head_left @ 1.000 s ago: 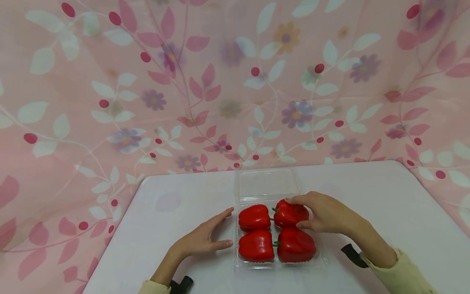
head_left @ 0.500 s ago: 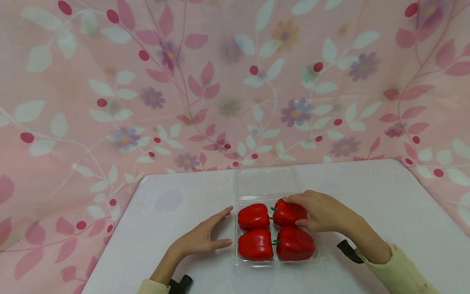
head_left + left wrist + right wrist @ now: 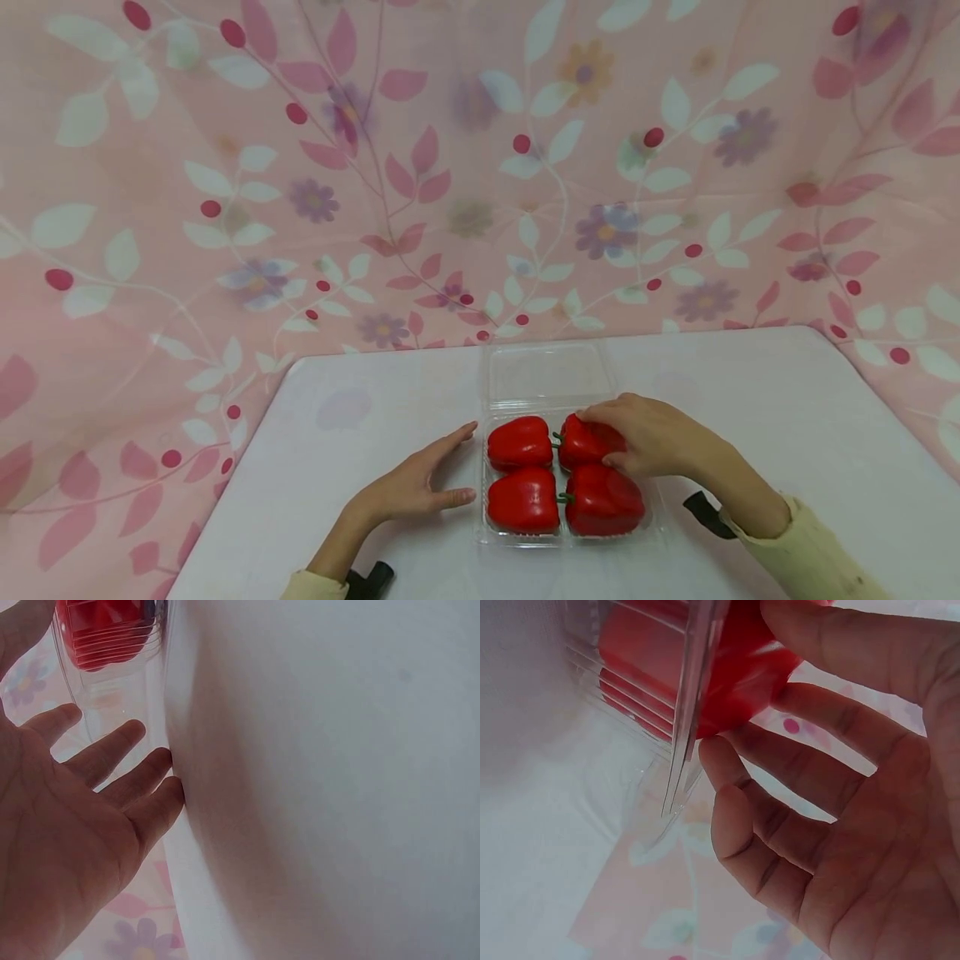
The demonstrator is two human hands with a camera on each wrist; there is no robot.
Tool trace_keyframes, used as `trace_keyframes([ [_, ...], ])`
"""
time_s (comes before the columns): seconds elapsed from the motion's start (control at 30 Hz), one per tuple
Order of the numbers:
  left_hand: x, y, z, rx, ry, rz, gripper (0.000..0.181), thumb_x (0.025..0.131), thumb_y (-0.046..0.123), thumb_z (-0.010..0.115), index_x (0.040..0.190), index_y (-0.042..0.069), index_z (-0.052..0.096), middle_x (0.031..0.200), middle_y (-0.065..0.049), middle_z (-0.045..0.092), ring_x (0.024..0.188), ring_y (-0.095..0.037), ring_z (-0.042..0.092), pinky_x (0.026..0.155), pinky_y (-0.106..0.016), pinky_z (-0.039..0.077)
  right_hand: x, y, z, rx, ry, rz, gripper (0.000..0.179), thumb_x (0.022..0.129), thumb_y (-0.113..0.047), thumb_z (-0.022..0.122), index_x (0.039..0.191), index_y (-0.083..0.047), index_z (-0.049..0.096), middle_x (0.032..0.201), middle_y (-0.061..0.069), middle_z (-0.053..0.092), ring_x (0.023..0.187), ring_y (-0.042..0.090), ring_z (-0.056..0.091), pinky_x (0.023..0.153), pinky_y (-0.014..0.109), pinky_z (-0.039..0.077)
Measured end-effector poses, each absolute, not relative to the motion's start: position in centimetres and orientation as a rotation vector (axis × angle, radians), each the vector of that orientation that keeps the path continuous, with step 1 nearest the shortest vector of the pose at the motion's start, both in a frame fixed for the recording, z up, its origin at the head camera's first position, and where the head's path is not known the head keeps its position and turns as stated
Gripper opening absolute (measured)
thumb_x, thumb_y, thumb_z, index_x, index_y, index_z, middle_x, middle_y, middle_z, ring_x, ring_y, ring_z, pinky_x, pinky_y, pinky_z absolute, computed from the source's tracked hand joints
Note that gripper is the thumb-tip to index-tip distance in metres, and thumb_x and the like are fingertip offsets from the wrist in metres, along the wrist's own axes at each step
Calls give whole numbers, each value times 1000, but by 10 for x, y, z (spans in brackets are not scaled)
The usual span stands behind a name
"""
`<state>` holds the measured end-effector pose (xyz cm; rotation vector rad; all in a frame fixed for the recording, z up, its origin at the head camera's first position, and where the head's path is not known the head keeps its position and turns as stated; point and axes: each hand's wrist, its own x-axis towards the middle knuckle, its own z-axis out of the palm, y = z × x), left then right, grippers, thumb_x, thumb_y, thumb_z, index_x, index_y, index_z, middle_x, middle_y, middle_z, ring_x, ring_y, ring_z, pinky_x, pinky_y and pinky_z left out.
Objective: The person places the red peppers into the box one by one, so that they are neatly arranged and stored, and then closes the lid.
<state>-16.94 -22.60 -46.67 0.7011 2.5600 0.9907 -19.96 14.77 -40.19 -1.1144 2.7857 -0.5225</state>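
A clear plastic clamshell box (image 3: 517,542) holds several red bell peppers, set in two rows. My right hand (image 3: 663,437) grips the back right bell pepper (image 3: 581,442), with the thumb on its near side and fingers over its far side. In the right wrist view, this red bell pepper (image 3: 750,675) sits partly inside the ribbed box wall, fingertips against it. My left hand (image 3: 405,496) stands to the left of the box, fingers spread and holding nothing. The left wrist view shows its fingers apart from the box.
The box's clear lid (image 3: 551,375) lies folded back on the white table (image 3: 390,400). A pink floral cloth (image 3: 450,208) hangs behind the table. Black straps with dark mounts (image 3: 708,515) sit at the wrists.
My right hand has shifted slightly left and farther over the back right bell pepper, which sits a little lower. My left hand has stayed in place.
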Motion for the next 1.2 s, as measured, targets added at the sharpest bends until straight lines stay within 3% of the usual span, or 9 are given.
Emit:
trace_keyframes([
  [0.6,-169,-225,-463,704,2564,987,88,85,58,67,157,35,21,156,4,36,143,-19,31,110,-59,31,-197,153,-402,-1091,2798,-503,63,79,-26,83,136,-17,60,125,4,61,106,25,57,78,43,57],
  [0.9,-171,-225,-465,696,2560,983,88,86,56,67,157,34,22,155,3,37,140,-22,36,108,-60,34,-199,168,-395,-1053,2847,-611,61,82,-28,80,139,-22,58,131,3,60,118,30,56,87,53,54],
  [1.2,-185,-227,-456,631,2500,1223,70,98,39,60,157,26,25,151,-7,43,129,-28,51,103,-51,44,-213,186,-396,-1008,2971,-827,54,84,-25,80,134,-19,61,115,-1,67,98,20,63,75,39,57],
])
